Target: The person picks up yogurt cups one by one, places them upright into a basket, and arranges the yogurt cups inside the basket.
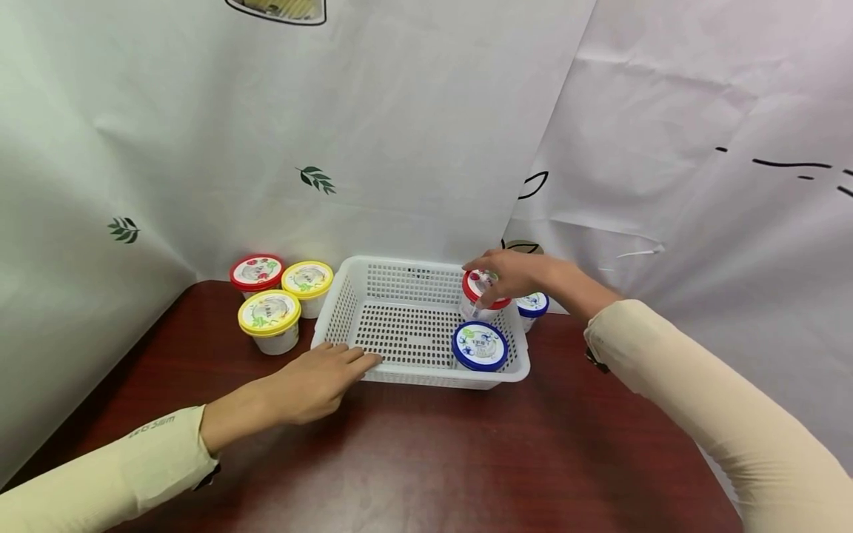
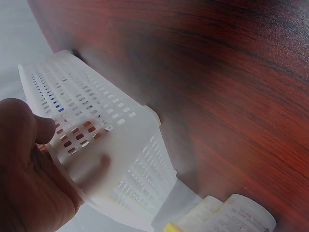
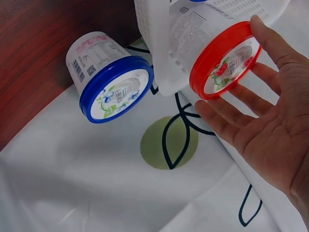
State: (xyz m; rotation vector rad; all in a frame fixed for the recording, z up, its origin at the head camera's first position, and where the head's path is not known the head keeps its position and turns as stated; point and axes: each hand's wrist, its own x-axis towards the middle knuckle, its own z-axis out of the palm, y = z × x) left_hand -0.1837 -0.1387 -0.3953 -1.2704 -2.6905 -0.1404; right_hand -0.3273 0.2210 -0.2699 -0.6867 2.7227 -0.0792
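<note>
A white plastic basket (image 1: 406, 375) with perforated walls sits on the table. My left hand (image 1: 318, 381) grips its rim at the front left, fingers over the edge; the left wrist view shows this hand (image 2: 29, 169) against the outer wall. Inside the basket's back right corner stands a red-lidded tub (image 1: 469, 307). My right hand (image 1: 509, 275) is over that tub, and in the right wrist view its extended fingers and thumb spread about the red lid (image 3: 200, 72). A blue-lidded tub (image 1: 480, 346) is in the front right corner of the basket.
Another blue-lidded tub (image 1: 532, 305) stands outside the basket, at its right. Left of the basket are a red-lidded tub (image 1: 257, 272) and two yellow-lidded tubs, one at the back (image 1: 308, 280) and one nearer (image 1: 269, 314). A white printed sheet (image 1: 400, 148) hangs behind the dark red table (image 1: 426, 459).
</note>
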